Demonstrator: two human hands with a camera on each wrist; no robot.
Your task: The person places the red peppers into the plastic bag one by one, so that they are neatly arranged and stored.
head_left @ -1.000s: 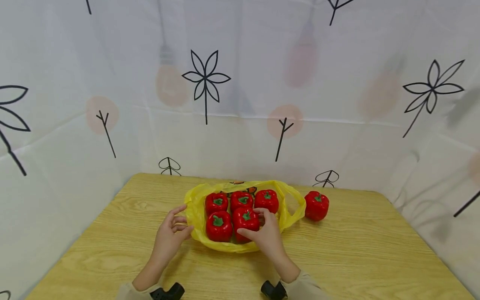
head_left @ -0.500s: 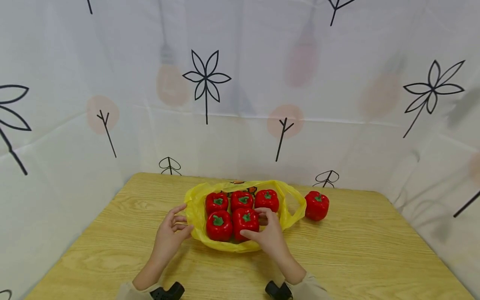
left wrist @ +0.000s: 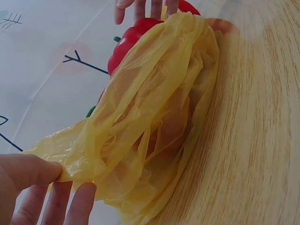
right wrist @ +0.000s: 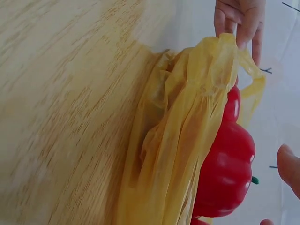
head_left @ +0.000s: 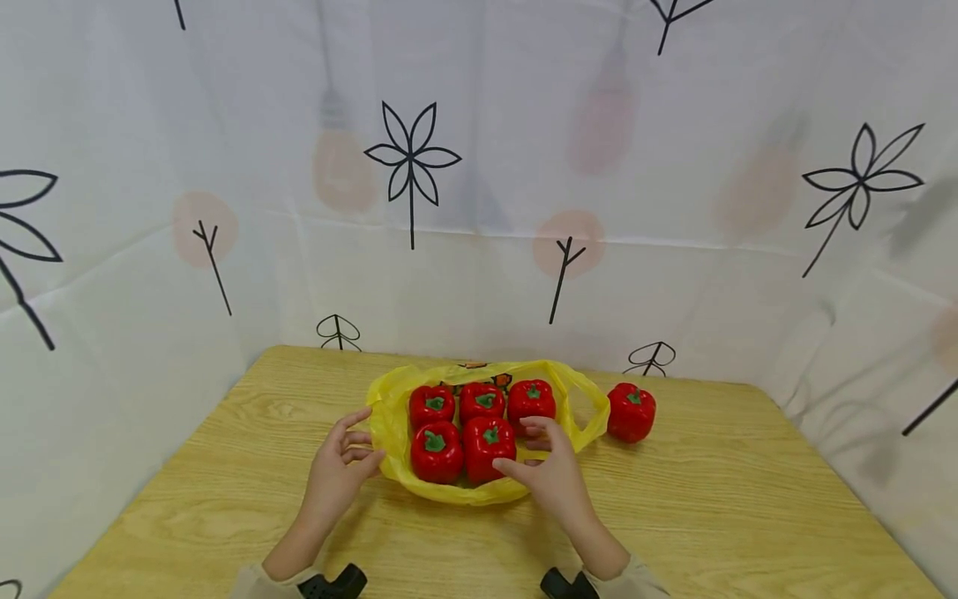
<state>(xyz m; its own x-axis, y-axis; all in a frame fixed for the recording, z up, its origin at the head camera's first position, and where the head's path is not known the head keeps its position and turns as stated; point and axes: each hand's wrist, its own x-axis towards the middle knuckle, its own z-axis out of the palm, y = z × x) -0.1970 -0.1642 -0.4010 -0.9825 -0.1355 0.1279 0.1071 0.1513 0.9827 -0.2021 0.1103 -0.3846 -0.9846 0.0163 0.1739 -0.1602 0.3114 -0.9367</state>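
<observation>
A yellow plastic bag (head_left: 473, 495) lies spread on the table with its mouth up and several red bell peppers inside. My left hand (head_left: 337, 466) is at the bag's left edge; in the left wrist view its thumb and finger pinch the yellow film (left wrist: 77, 157). Just right of the front right bell pepper (head_left: 482, 457), my right hand (head_left: 557, 478) hovers over the bag with thumb and fingers apart. The right wrist view shows its thumb (right wrist: 289, 166) apart from a green-stemmed bell pepper (right wrist: 227, 171). One more bell pepper (head_left: 631, 413) stands outside, beside the bag's right handle loop (head_left: 595, 416).
The light wooden table (head_left: 718, 482) carries the bag near its far edge. A white patterned cloth (head_left: 479, 291) hangs behind the table and along both sides. Black wrist devices (head_left: 333, 582) are strapped at both sleeves.
My right hand has let go of the front right bell pepper and drawn back to the right, its fingers spreading. My left hand and the bag have hardly moved.
</observation>
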